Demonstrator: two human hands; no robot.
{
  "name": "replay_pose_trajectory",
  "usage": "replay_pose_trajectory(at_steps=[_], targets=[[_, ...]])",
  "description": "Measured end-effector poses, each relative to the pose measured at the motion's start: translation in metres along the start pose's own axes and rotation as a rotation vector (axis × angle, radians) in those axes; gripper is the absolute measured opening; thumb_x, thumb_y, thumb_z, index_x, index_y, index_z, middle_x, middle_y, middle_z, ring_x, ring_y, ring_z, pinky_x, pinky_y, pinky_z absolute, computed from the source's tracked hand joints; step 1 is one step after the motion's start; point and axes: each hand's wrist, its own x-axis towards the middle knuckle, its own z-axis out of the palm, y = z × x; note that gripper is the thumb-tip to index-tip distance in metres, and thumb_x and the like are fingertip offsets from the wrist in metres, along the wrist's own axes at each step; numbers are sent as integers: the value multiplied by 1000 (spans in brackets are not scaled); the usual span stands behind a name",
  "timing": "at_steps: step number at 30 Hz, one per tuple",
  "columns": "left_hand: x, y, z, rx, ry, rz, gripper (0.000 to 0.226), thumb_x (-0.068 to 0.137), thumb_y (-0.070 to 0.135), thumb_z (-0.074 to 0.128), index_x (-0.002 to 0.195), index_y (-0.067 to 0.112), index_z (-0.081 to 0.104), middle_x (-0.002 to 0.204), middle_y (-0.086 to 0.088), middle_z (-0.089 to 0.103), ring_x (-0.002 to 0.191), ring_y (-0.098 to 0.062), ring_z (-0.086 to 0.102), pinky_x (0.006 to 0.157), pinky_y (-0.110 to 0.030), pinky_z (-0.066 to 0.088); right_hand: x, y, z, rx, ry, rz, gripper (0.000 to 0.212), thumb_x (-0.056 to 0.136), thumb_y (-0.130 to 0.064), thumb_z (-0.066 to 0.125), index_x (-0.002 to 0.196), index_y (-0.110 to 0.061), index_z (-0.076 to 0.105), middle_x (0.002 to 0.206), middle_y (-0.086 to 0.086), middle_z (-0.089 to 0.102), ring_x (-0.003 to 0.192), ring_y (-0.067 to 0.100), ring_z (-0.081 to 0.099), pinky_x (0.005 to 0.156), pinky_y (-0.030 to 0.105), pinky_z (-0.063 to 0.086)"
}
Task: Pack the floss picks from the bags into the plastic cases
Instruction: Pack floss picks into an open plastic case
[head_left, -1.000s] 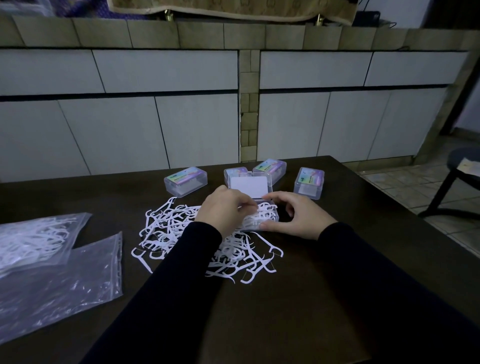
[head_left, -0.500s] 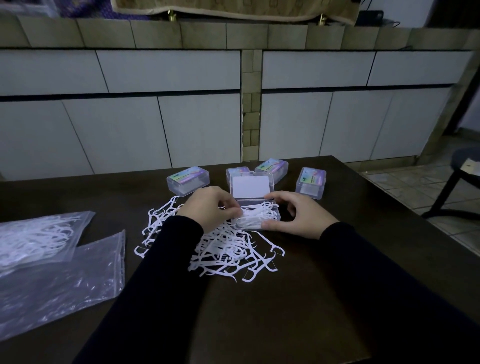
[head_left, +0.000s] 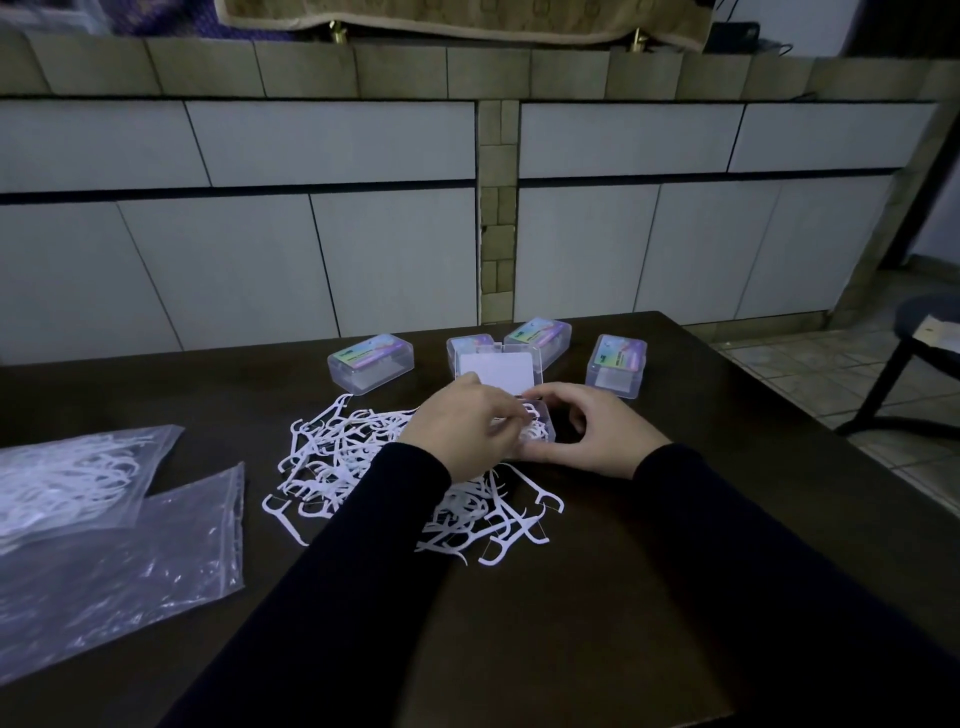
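Left hand (head_left: 462, 428) now over open case (head_left: 537, 423) pinching floss picks (head_left: 337, 457), right hand (head_left: 605, 434) still gripping case

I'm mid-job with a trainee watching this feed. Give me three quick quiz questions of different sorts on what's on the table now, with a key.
1. True or false: the open clear plastic case between the hands has its lid raised.
2. Multiple choice: closed clear plastic cases with colourful labels, such as the leftmost, stand behind the open one. How many? A) two B) four C) six
3. Fill in: the loose white floss picks lie in a pile on the dark table, while the rest sit in a clear ___ bag at the left.

Key: 1 true; the right hand steadies the case and the left hand is at its rim. 2 B. 3 zip.
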Motion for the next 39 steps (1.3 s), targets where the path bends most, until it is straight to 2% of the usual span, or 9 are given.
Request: replay_pose_trajectory(at_steps=[5, 11, 14, 17, 22, 26, 30, 33, 39], targets=[[-5, 2, -5, -103, 126, 5, 25, 96, 26, 51, 114, 27, 68, 111, 12, 67, 96, -5, 47, 86, -29, 45, -1, -1, 0, -28, -7, -7, 68, 75, -55, 72, 135, -34, 48, 132, -12, 52, 108, 1, 48, 87, 22, 42], [-22, -12, -23, -279, 209, -161, 24, 96, 32, 52, 113, 28, 68, 104, 14, 68, 89, 4, 54, 81, -22, 47, -8, -9, 5, -171, 60, 57, 79, 74, -69, 62, 143, -40, 36, 132, -8, 34, 121, 13, 41, 102, 39, 42], [-37, -21, -35, -263, 119, -208, 32, 88, 52, 56, 105, 30, 71, 89, 23, 64, 81, 10, 54, 71, -19, 44, -15, -23, 9, -199, 183, -80, 70, 76, -70, 58, 137, -38, 45, 119, -11, 40, 111, 10, 45, 95, 35, 44], [-53, -25, -48, -177, 2, -252, 60, 61, 80, 55, 98, 35, 71, 91, 22, 66, 89, 4, 58, 80, -27, 49, -26, -48, 16, -324, 122, -275, 55, 79, -70, 52, 120, -34, 61, 99, -15, 53, 94, 4, 47, 88, 32, 40], [-69, -33, -65, -186, -214, -424, 84, 43, 70, 75, 118, 33, 64, 112, 20, 58, 108, -4, 50, 96, -29, 43, -33, -75, 29, -614, 17, -273, 53, 84, -72, 42, 110, -33, 66, 90, -14, 61, 86, 7, 50, 85, 30, 28], [-66, -36, -59, -132, -246, -448, 55, 65, 50, 82, 114, 31, 67, 105, 20, 55, 98, -3, 48, 87, -22, 38, -33, -76, 34, -571, 23, -211, 47, 86, -68, 46, 113, -34, 63, 93, -16, 55, 88, 5, 45, 90, 31, 32], [-63, -40, -54, -130, -209, -402, 29, 72, 47, 78, 98, 35, 73, 94, 23, 63, 90, 0, 56, 78, -21, 42, -33, -78, 35, -498, 34, -174, 30, 90, -55, 52, 105, -34, 65, 99, -16, 59, 98, 6, 50, 98, 33, 34], [-63, -42, -53, -125, -185, -382, 18, 77, 43, 74, 91, 32, 74, 90, 18, 65, 83, 2, 56, 65, -15, 38, -32, -77, 36, -461, 37, -158, 23, 91, -50, 53, 103, -33, 64, 97, -18, 55, 98, 5, 50, 96, 31, 34], [-64, -44, -54, -168, -113, -409, 7, 81, 40, 71, 83, 34, 70, 90, 11, 65, 82, -5, 56, 64, -19, 39, -33, -78, 32, -393, 151, -125, 14, 95, -42, 53, 98, -34, 62, 95, -17, 64, 85, 1, 54, 94, 30, 37]])
